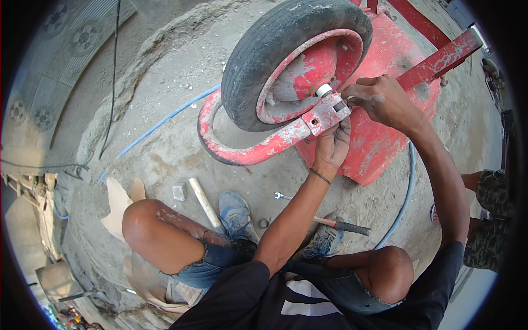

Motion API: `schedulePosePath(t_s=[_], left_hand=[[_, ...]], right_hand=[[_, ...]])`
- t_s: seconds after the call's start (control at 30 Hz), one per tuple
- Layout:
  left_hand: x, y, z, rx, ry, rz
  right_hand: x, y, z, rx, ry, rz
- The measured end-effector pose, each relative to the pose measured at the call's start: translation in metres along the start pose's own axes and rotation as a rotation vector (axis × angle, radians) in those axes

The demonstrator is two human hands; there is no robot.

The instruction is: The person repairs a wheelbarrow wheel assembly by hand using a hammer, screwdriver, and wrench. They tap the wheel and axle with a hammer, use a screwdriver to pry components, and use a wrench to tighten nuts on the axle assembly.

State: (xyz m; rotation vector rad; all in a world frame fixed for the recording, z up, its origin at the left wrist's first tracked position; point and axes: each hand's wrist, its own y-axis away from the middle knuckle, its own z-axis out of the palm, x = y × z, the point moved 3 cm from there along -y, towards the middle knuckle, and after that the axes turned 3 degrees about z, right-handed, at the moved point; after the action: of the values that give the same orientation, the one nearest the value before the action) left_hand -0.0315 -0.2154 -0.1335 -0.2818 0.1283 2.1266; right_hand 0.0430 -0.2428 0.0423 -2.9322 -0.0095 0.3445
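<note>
Dusty grey ground (159,162) spreads out, scattered with grit. Beyond a rough, broken ridge (144,60) along its upper left edge lie grey patterned tiles (85,37). Soft daylight covers everything; pale wooden pieces (48,214) sit at the left edge.

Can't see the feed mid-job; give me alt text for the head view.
A left hand and right hand are at a paint-worn bracket beside the wheel of what looks like an upturned red wheelbarrow. On dusty ground near the person's shoes lie a wrench and a tool with a black grip.
</note>
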Motion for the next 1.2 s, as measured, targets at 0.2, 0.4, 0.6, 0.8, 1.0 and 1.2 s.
schedulePosePath(t_s=[0.2,0.4,0.6,0.8,1.0,1.2], left_hand=[[0.005,-0.001,-0.001,-0.111,0.018,-0.003],[0.000,0.000,0.009,-0.055,-0.012,-0.032],[0.004,0.001,0.012,-0.068,-0.018,0.006],[0.006,-0.001,-0.006,-0.026,0.006,-0.006],[-0.003,-0.003,0.001,-0.034,0.046,0.056],[-0.001,-0.004,-0.009,-0.002,0.060,0.066]], right_hand=[[-0.007,-0.001,0.002,-0.011,0.004,0.003],[0.000,0.003,0.004,-0.056,0.173,0.046],[0.001,0.000,0.008,-0.067,0.267,0.055],[0.000,0.006,0.009,0.034,0.118,-0.094],[-0.004,0.005,0.010,-0.068,0.254,-0.068],[-0.004,0.006,0.005,-0.023,0.168,-0.073]])
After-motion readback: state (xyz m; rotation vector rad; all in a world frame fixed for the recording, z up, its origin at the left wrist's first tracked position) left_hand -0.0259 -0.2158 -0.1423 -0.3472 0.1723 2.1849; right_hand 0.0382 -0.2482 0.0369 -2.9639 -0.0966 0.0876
